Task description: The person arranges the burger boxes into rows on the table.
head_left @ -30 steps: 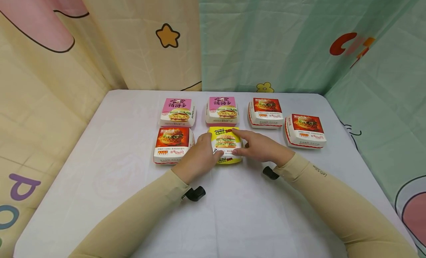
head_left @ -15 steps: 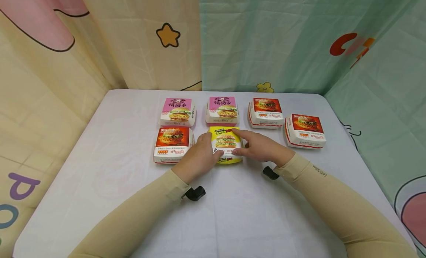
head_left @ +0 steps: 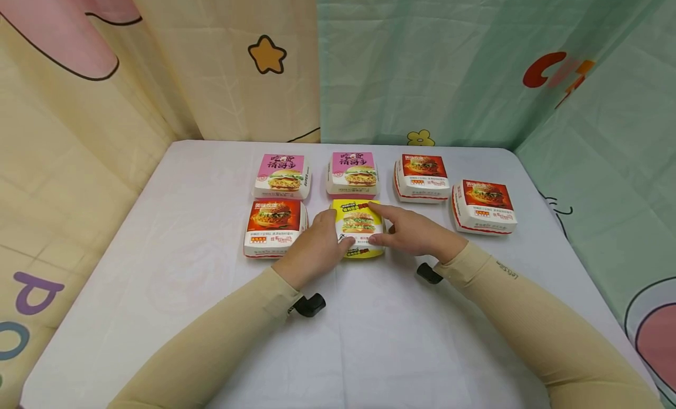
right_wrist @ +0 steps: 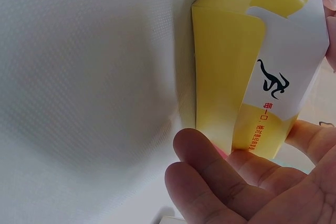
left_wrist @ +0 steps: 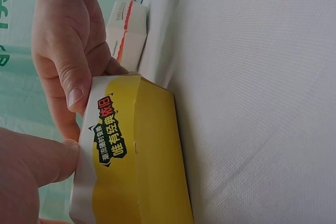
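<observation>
A yellow and white burger box [head_left: 360,224] with a sandwich picture on its lid sits on the white table, between both hands. My left hand [head_left: 315,246] holds its left side, thumb at the near part of the lid. From the right, my right hand [head_left: 417,232] grips it, with thumb and forefinger at the lid's edge. In the right wrist view the fingers [right_wrist: 210,177] reach along one end of the box [right_wrist: 223,72]. The left wrist view shows the yellow side of the box [left_wrist: 160,161] close to the cloth.
A red-topped burger box [head_left: 274,228] stands just left of my left hand. Behind are two pink-topped boxes, the left one [head_left: 282,175] and the right one [head_left: 352,174]. Two more red-topped boxes [head_left: 421,178] [head_left: 483,206] stand to the right. Printed curtains [head_left: 412,63] enclose the table.
</observation>
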Action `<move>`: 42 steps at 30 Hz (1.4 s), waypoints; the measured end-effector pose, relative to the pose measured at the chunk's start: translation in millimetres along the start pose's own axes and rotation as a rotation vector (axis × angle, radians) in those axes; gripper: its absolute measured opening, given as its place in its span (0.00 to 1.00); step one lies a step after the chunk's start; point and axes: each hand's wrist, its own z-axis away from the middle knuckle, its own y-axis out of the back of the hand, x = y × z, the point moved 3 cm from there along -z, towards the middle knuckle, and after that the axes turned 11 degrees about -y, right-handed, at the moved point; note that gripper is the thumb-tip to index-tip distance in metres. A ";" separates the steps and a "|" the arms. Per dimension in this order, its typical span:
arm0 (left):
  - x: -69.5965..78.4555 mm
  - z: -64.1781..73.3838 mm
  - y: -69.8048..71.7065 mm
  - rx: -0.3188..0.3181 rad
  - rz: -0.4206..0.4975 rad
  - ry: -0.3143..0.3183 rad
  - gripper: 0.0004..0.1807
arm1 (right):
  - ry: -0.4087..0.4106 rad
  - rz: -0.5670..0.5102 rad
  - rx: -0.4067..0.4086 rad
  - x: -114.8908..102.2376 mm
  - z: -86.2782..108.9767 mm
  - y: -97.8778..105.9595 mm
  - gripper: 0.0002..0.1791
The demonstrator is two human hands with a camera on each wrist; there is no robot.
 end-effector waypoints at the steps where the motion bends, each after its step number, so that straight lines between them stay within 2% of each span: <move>1: 0.3 -0.1 0.1 0.000 0.000 -0.001 0.48 | 0.001 0.001 0.000 0.0 0.0 0.2 0.49; 17: 0.5 -2.8 -0.8 -0.007 0.028 0.018 0.49 | 0.003 -0.001 -0.004 -1.4 0.9 0.1 0.50; 29: 2.0 -2.3 -0.6 -0.025 0.012 0.037 0.50 | -0.010 0.002 -0.016 -1.7 1.4 -1.2 0.50; 42: 3.8 -1.6 0.4 -0.015 0.008 0.037 0.50 | 0.022 -0.006 -0.006 -1.5 3.6 -0.4 0.50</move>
